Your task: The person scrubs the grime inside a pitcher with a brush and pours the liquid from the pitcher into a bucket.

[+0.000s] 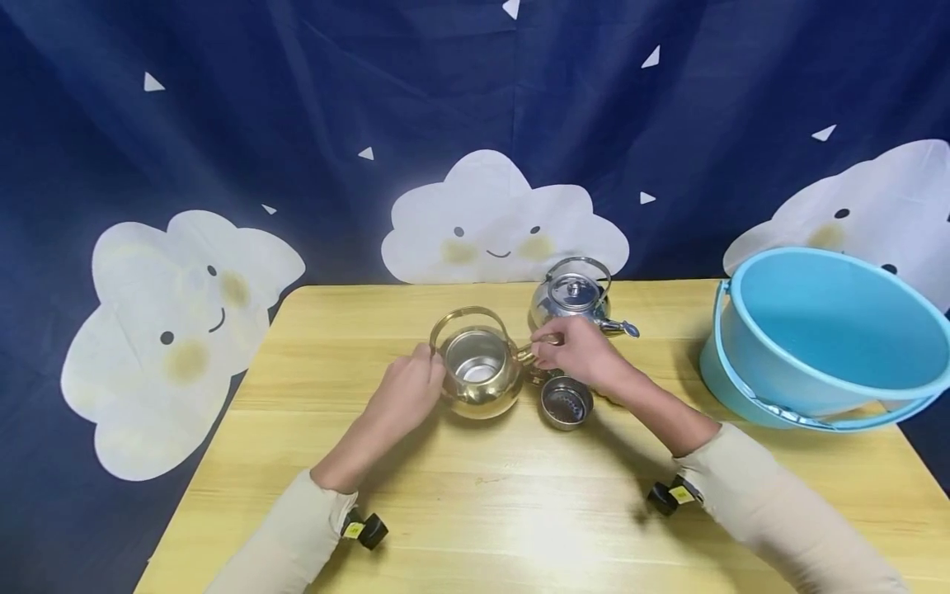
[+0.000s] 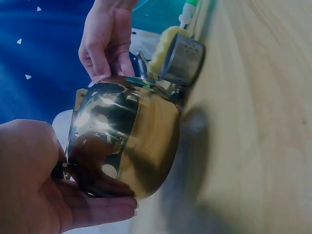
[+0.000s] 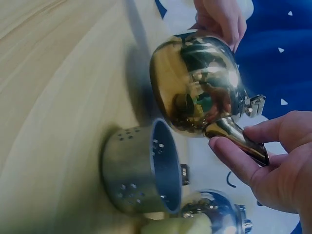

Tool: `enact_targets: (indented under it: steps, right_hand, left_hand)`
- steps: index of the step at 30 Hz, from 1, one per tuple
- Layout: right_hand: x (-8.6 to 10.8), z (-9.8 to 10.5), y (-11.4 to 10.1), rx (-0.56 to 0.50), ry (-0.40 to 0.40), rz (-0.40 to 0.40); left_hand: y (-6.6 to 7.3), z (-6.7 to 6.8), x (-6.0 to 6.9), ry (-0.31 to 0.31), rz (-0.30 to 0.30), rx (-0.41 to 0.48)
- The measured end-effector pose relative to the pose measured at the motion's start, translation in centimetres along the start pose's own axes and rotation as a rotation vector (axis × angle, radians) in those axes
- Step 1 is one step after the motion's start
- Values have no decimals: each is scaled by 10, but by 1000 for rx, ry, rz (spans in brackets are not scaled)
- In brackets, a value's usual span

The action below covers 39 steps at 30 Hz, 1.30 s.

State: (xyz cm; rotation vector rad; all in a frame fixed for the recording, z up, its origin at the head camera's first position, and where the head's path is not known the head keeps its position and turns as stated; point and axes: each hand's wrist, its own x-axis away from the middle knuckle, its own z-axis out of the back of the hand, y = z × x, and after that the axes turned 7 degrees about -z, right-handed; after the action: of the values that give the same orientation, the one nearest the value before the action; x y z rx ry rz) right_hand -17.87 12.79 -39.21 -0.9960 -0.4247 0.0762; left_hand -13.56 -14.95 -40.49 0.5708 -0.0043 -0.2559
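A person steadies a lidless gold kettle [image 1: 482, 402] above a wooden table [image 1: 475, 503], the left hand [image 1: 404, 386] gripping its side near the handle joint and the right hand [image 1: 575, 351] pinching the spout [image 3: 239, 139] between thumb and fingers. The kettle appears lifted, its shadow lying apart from its base. The polished metal could slip or twist if either grasp loosens, since the spout offers little to hold; a dip or swing rightward could knock the perforated strainer cup [image 1: 560, 422] just beside the kettle. A silver kettle [image 1: 570, 299] crowds the space beyond it to the right, and a blue bucket [image 1: 772, 363] stands well to its right. Open room runs left of the gold kettle and toward the person; the table's far edge lies behind it.
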Motion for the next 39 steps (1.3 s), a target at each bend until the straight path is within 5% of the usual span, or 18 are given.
enact_targets:
  steps: [16,39]
  right_hand:
    - [28,53,-25,-6,121,-23]
    - [91,149,-25,-238,339,17]
  left_hand:
    - [44,31,-32,5,-135,17]
    - [151,53,-99,28,-329,54]
